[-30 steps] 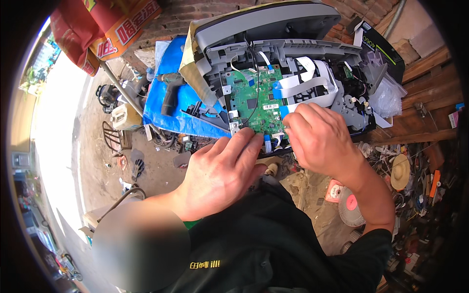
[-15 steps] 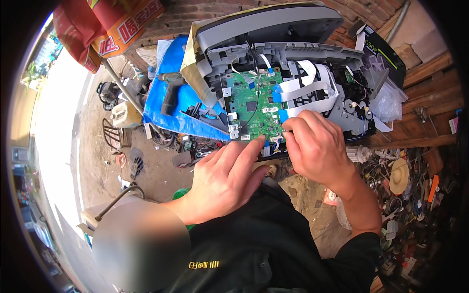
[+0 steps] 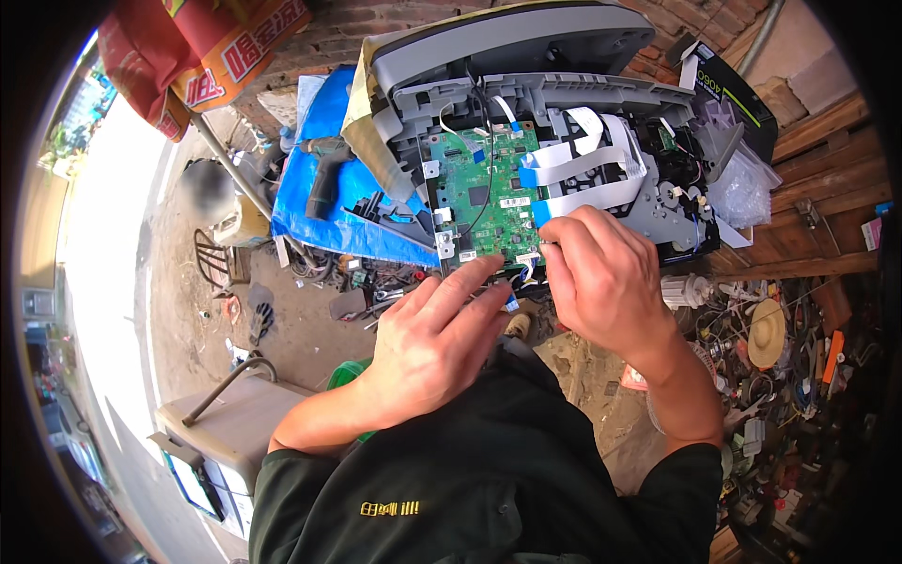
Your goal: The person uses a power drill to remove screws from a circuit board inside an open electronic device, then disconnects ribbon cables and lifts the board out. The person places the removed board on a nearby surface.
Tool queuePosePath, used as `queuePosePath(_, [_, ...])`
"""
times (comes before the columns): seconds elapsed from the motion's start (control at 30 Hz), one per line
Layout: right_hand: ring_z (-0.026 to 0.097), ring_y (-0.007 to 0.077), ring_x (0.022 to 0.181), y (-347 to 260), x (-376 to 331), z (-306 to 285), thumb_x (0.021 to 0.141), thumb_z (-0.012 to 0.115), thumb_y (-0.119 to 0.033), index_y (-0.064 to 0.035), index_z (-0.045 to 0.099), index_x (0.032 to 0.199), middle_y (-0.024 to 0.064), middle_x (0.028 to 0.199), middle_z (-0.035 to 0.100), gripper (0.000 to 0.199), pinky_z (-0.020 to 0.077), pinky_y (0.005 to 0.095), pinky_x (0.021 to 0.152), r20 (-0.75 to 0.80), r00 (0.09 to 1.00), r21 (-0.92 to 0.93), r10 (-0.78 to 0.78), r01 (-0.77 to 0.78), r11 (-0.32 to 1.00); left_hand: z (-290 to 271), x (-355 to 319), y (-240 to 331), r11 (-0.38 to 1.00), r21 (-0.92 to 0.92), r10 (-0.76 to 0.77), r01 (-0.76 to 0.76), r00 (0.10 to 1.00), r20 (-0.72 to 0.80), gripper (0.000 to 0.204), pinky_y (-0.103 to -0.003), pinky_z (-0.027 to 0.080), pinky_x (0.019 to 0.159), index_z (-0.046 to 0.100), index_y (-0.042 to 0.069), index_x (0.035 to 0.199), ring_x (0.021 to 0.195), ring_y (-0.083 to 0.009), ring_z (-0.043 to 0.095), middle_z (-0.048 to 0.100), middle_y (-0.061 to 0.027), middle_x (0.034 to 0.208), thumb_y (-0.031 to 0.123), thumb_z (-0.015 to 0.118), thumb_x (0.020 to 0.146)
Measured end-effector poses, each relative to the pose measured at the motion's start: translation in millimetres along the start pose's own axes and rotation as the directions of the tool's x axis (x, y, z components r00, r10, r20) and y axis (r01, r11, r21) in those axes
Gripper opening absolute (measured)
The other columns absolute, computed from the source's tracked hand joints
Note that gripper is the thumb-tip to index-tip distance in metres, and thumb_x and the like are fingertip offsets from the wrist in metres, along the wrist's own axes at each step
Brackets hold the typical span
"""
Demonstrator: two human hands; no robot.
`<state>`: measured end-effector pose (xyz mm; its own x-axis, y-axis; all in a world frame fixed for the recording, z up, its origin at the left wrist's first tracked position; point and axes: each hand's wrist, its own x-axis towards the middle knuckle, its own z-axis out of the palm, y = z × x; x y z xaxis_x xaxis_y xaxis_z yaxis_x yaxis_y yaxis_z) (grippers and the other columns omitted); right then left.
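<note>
A green circuit board (image 3: 481, 193) lies in the opened grey body of a printer-like machine (image 3: 526, 94). My left hand (image 3: 432, 343) is at the board's near edge, its thumb and forefinger closed about a short flat ribbon cable with a blue end (image 3: 512, 304). The cable's grip point is partly covered by the fingers. On the right edge of the board my right hand (image 3: 606, 273) is pinched beside the blue end of a wide white ribbon cable (image 3: 592, 195); what its fingertips hold is hidden. White plugs with wires (image 3: 528, 258) sit between both hands.
A cordless drill (image 3: 326, 179) and black plastic parts lie on a blue sheet (image 3: 301, 211) to the left. At the right are a black box (image 3: 728, 94), bubble wrap (image 3: 742, 199) and a heap of scrap parts (image 3: 780, 404). A beige cabinet (image 3: 221, 414) stands lower left.
The blue-ended cable at the near edge has come away from the board, toward me, with my left fingers. My right hand has barely moved.
</note>
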<state>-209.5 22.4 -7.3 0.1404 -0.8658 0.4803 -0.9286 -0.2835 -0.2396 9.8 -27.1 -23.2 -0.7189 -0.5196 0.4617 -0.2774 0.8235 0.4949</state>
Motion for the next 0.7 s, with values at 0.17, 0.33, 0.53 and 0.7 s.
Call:
queuePosePath(0.17, [0.065, 0.0327, 0.076, -5, -1, -2, 0.083, 0.070, -0.001, -0.0024, 0.063, 0.095, 0.0111, 0.086, 0.062, 0.014, 0.0526, 0.0423, 0.065, 0.014, 0.998, 0.022, 0.060, -0.060, 0.998, 0, -5, 3, 1.000, 0.015, -0.014, 0.013, 0.999, 0.046, 0.035, -0.036, 0.059, 0.073, 0.071, 0.000, 0.110, 0.085, -0.0275, 0.071, 0.070, -0.0131, 0.122, 0.002, 0.081, 0.077])
queuePosePath(0.33, [0.065, 0.0331, 0.076, -6, -2, 0, 0.084, 0.070, -0.002, -0.0022, 0.063, 0.095, 0.0114, 0.086, 0.062, 0.014, 0.0526, 0.0431, 0.065, -0.007, 0.997, 0.033, 0.074, -0.073, 0.997, 2, 6, 1, 0.999, -0.038, 0.029, -0.030, 0.999, -0.020, 0.031, -0.035, 0.057, 0.064, 0.070, 0.001, 0.105, 0.078, -0.0263, 0.072, 0.071, -0.0123, 0.120, 0.008, 0.083, 0.078])
queuePosePath(0.53, [0.064, 0.0340, 0.076, -4, -1, -3, 0.082, 0.070, 0.000, -0.0038, 0.063, 0.097, 0.0112, 0.086, 0.061, 0.017, 0.0512, 0.0443, 0.063, 0.000, 0.997, 0.079, 0.080, -0.080, 0.994, 0, 27, 6, 0.993, -0.035, -0.112, 0.114, 0.992, 0.061, 0.041, -0.035, 0.056, 0.056, 0.066, 0.003, 0.112, 0.067, -0.0247, 0.069, 0.069, -0.0083, 0.101, 0.017, 0.085, 0.079])
queuePosePath(0.7, [0.065, 0.0305, 0.077, 0, -1, -5, 0.085, 0.067, -0.003, -0.0025, 0.062, 0.095, 0.0101, 0.086, 0.059, 0.011, 0.0523, 0.0420, 0.063, 0.018, 0.999, 0.063, 0.037, -0.038, 0.997, 8, 37, 14, 0.985, 0.127, -0.115, 0.112, 0.993, 0.013, 0.031, -0.036, 0.054, 0.054, 0.070, 0.006, 0.105, 0.063, -0.0243, 0.067, 0.067, -0.0062, 0.095, 0.018, 0.083, 0.080])
